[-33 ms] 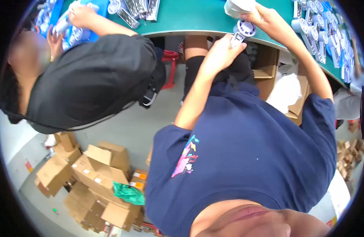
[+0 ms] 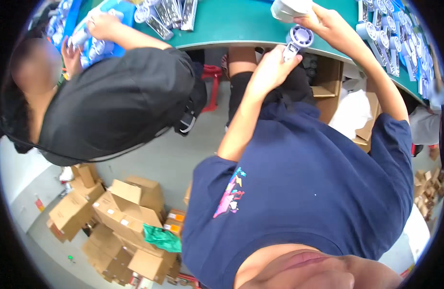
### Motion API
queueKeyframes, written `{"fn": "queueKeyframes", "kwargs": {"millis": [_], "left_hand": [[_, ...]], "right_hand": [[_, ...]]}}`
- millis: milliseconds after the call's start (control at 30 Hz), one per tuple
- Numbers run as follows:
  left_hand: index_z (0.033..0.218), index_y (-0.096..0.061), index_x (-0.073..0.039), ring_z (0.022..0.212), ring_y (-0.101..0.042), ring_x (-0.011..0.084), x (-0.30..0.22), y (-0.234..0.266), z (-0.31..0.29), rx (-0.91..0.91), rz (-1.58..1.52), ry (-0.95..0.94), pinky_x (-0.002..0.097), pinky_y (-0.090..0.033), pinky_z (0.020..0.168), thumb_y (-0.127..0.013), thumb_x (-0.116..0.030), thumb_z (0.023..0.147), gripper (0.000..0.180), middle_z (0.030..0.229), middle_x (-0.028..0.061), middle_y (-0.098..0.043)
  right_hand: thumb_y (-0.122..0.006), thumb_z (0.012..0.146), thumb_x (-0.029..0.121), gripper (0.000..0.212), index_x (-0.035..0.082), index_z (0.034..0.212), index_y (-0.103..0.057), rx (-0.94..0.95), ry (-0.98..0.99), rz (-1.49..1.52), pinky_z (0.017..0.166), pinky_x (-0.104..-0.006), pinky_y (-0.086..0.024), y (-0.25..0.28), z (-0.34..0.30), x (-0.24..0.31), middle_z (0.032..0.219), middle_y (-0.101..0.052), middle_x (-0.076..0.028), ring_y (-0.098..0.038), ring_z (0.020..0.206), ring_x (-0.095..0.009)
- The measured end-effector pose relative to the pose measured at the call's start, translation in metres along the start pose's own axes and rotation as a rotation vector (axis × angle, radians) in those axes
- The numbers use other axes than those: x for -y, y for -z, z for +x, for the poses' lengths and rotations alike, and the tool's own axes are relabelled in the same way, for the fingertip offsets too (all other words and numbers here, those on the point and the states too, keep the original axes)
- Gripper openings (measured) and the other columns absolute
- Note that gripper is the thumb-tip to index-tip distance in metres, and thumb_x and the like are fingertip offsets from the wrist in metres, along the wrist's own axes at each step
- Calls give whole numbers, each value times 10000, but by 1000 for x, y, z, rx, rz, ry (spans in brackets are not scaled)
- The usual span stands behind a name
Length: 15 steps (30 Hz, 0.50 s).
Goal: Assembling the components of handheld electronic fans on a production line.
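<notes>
Well; fan (image 2: 300, 37) near table edge (image 2: 222, 44)

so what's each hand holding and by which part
Left hand: pale fan-like device, by its handle. Right hand: white object, kind unclear, by its right side.

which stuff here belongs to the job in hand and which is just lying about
In the job:
small fan, in the left hand
white piece, in the right hand
similar fans on the table, probably

Seemingly just lying about:
cardboard boxes
green plastic
</notes>
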<state>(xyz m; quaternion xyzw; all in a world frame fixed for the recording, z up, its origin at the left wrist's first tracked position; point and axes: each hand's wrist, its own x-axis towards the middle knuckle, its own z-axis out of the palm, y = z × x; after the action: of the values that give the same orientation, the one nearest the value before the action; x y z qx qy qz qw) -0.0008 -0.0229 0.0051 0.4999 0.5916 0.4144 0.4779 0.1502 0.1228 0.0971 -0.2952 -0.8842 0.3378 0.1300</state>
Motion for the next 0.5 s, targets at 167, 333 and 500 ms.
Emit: {"fn": "queueKeyframes", "kwargs": {"millis": [167, 333, 500], "left_hand": [[1035, -604, 52, 712, -551, 149, -12, -7, 0, -13, 18, 69, 326, -472, 686, -665, -318, 905, 396, 766, 92, -600], [1084, -590, 58, 893, -688, 364, -16, -27, 3, 6, 49, 110, 421, -504, 806, -650, -311, 921, 408, 891, 257, -683], [1050, -589, 56, 764, -665, 331, -8, -21, 4, -6, 30, 139, 401, -502, 746, -648, -289, 922, 373, 816, 222, -666]], "right_hand": [[-568, 968, 418, 446, 67, 1243, -588, -124, 63, -55, 764, -401, -518, -1, -3, 11, 956, -696, -216, -683, 837, -368], [-583, 938, 395, 394, 49, 1111, -652, 8, 70, -174, 683, -415, -505, 20, -16, 23, 866, -679, -206, -655, 729, -354], [-533, 968, 322, 397, -51, 1052, -640, 408, -544, -179, 722, -404, -529, 60, -8, 110, 862, -690, -212, -670, 791, -312]]}}
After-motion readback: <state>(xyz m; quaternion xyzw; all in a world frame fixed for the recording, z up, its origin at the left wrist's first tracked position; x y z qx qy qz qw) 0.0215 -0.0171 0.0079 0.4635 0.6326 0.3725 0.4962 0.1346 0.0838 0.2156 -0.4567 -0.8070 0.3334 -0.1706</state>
